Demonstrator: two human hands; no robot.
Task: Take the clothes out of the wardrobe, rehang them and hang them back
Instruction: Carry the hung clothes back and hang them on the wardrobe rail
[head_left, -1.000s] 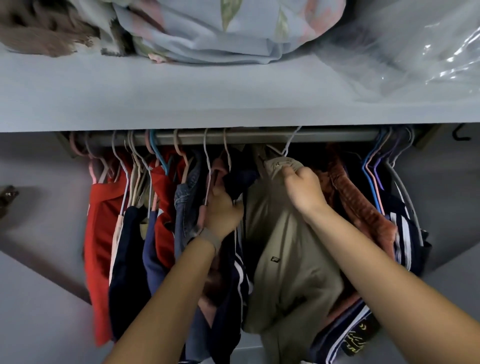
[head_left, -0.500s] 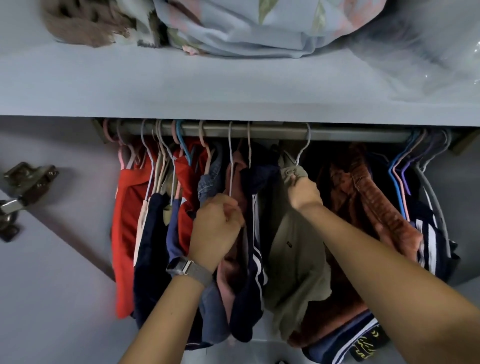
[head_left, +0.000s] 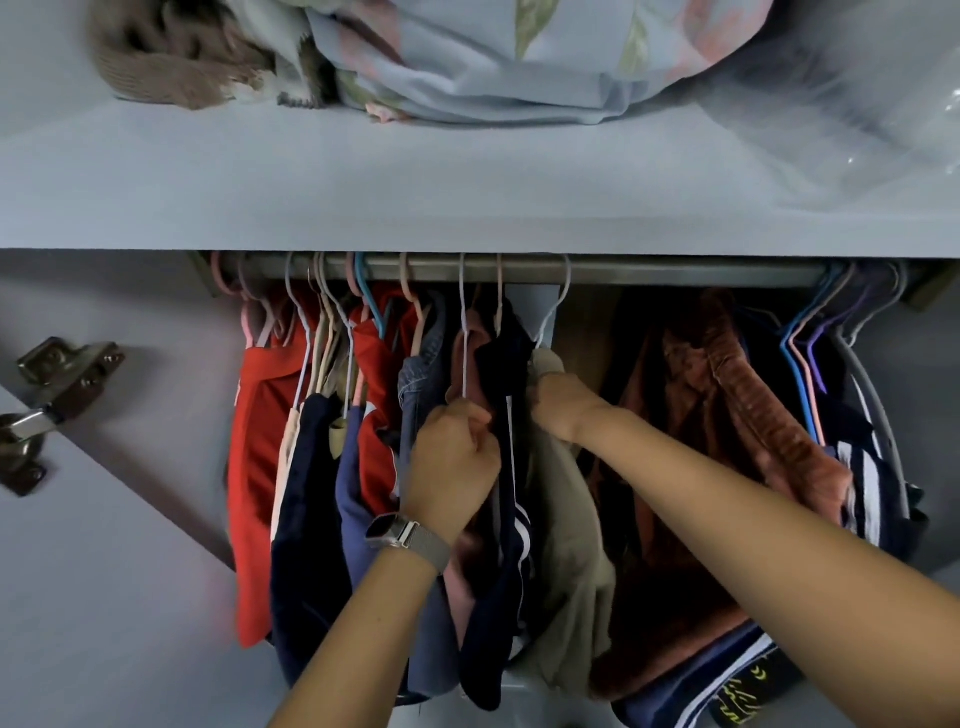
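Red top (head_left: 254, 467) far left, navy garment (head_left: 301, 519) next, blue denim (head_left: 423, 374), pink piece (head_left: 470, 343), navy w/ white stripe (head_left: 511, 467), khaki garment (head_left: 566, 545), rust-brown velvety one (head_left: 737, 405), navy/white stripes (head_left: 867, 488) at right; grey rail (head_left: 675, 270), pale blue floral bedding (head_left: 493, 62) on shelf

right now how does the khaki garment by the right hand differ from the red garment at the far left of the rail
The khaki garment is dull beige and hangs mid-rail; the red garment is bright red and hangs at the left end. The right hand grips the khaki garment near its top, while no hand touches the red garment. The khaki garment's hanger is pale grey wire; the red garment's hanger looks pink. Both hang from the same rail.
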